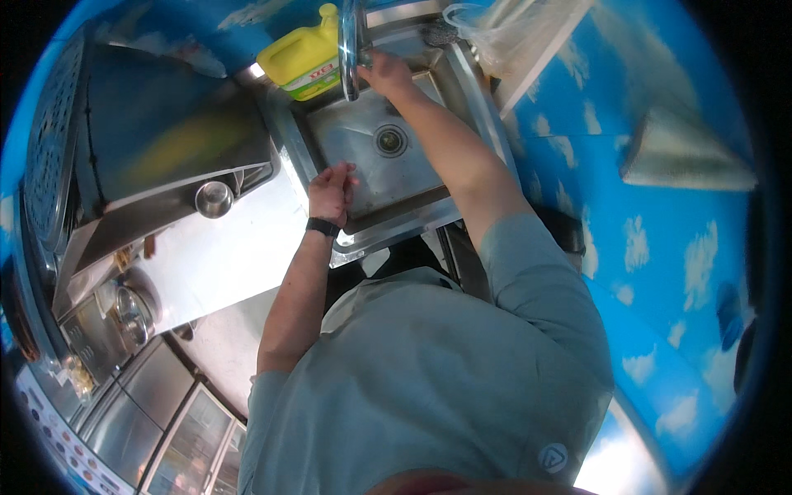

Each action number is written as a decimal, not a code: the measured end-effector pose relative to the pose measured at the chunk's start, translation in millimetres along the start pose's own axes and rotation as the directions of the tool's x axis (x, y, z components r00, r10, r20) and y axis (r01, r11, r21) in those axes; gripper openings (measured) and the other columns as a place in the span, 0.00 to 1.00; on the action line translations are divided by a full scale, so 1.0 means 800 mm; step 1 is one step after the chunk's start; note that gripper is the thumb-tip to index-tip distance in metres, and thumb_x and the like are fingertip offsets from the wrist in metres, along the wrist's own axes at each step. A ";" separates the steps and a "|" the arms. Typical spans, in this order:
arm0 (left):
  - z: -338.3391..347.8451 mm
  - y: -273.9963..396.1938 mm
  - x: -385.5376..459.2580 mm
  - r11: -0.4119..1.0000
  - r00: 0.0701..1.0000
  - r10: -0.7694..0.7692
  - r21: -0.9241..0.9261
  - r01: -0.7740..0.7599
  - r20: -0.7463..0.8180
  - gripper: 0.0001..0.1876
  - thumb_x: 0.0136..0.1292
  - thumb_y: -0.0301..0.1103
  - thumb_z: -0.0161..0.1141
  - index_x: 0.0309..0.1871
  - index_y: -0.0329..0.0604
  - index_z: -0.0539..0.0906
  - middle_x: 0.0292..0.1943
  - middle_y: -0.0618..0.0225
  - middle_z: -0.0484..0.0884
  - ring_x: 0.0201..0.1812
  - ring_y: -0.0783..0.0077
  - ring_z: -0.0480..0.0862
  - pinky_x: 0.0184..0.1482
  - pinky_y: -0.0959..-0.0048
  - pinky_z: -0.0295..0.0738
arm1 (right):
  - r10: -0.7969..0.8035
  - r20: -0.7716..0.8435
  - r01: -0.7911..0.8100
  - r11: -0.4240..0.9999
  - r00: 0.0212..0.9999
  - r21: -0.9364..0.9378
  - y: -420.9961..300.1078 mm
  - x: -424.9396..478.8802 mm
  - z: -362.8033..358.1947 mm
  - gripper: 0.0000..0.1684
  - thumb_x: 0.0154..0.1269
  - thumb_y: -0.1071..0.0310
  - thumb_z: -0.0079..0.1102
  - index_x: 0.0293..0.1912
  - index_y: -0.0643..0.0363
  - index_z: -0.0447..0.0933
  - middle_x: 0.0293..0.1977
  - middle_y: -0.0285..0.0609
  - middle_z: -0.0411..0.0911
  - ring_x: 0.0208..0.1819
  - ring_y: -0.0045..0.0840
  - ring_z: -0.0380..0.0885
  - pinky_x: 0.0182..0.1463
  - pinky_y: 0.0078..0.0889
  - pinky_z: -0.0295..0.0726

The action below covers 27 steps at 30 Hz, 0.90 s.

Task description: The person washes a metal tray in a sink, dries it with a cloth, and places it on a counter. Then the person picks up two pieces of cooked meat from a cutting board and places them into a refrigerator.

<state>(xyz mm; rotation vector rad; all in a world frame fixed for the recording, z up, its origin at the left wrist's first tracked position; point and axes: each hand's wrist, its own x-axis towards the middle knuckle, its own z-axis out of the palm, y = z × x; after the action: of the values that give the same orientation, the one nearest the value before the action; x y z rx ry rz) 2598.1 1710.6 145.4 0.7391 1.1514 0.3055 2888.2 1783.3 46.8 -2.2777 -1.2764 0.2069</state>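
Observation:
A stainless steel sink point(365, 167) lies before me, with a round drain strainer point(390, 141) in its floor. My right hand point(388, 75) reaches across to the far side and grips the chrome faucet point(349, 55) near its base. The spout partly hides the fingertips. Over the sink's left rim hovers my left hand point(331, 193), its fingers half curled and slightly apart, with nothing seen in them. A black band point(323, 227) circles that wrist. No stream of water is visible below the spout.
Behind the sink stands a yellow plastic jug point(303, 59). A dark scouring pad point(440, 32) and a clear plastic bag point(507, 37) are at the far right corner. Leftward are a metal cup point(214, 199), a white countertop point(247, 247) and metal bowls point(135, 315). A blue wall point(649, 247) rises at right.

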 end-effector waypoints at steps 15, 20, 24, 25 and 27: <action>0.095 0.073 0.076 0.896 0.995 0.038 -0.444 0.005 0.089 0.09 0.78 0.36 0.50 0.42 0.43 0.77 0.24 0.72 0.73 0.18 0.76 0.65 0.20 0.76 0.56 | -0.148 0.050 0.148 0.989 0.988 0.004 0.046 0.004 0.033 0.25 0.73 0.47 0.62 0.35 0.63 0.83 0.29 0.62 0.83 0.37 0.54 0.85 0.41 0.53 0.84; 0.097 0.074 0.084 0.885 0.997 0.034 -0.465 0.005 0.074 0.08 0.78 0.32 0.49 0.43 0.41 0.77 0.24 0.71 0.73 0.18 0.76 0.65 0.20 0.76 0.56 | -0.081 0.104 0.076 0.996 0.991 0.042 0.042 -0.003 0.026 0.23 0.72 0.49 0.62 0.41 0.62 0.83 0.34 0.61 0.84 0.40 0.58 0.83 0.47 0.56 0.84; 0.094 0.072 0.087 0.872 0.992 0.068 -0.489 -0.010 0.102 0.07 0.78 0.30 0.48 0.44 0.40 0.77 0.24 0.70 0.74 0.19 0.76 0.65 0.20 0.76 0.57 | -0.123 0.057 0.120 0.992 0.991 0.041 0.046 0.000 0.038 0.23 0.71 0.48 0.63 0.41 0.62 0.83 0.34 0.60 0.84 0.40 0.58 0.83 0.47 0.56 0.84; 0.092 0.072 0.088 0.875 0.991 0.071 -0.484 -0.008 0.110 0.07 0.78 0.29 0.48 0.44 0.40 0.77 0.24 0.70 0.74 0.19 0.76 0.65 0.21 0.76 0.57 | -0.094 0.091 0.090 0.995 0.991 0.040 0.047 0.003 0.041 0.23 0.71 0.48 0.62 0.42 0.61 0.83 0.35 0.61 0.84 0.41 0.58 0.83 0.47 0.56 0.84; 0.089 0.070 0.091 0.878 0.987 0.082 -0.479 -0.006 0.137 0.07 0.77 0.27 0.47 0.44 0.39 0.77 0.25 0.69 0.74 0.20 0.76 0.66 0.22 0.76 0.57 | -0.021 0.174 0.018 1.000 0.985 0.020 0.047 0.010 0.040 0.24 0.72 0.47 0.62 0.44 0.61 0.83 0.37 0.61 0.84 0.42 0.58 0.83 0.48 0.56 0.83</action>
<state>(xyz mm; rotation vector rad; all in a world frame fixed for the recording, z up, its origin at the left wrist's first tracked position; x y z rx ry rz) 2700.0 1766.7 146.0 0.3431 0.8621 0.5402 2908.6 1785.6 1.6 -2.2713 -1.3768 0.4173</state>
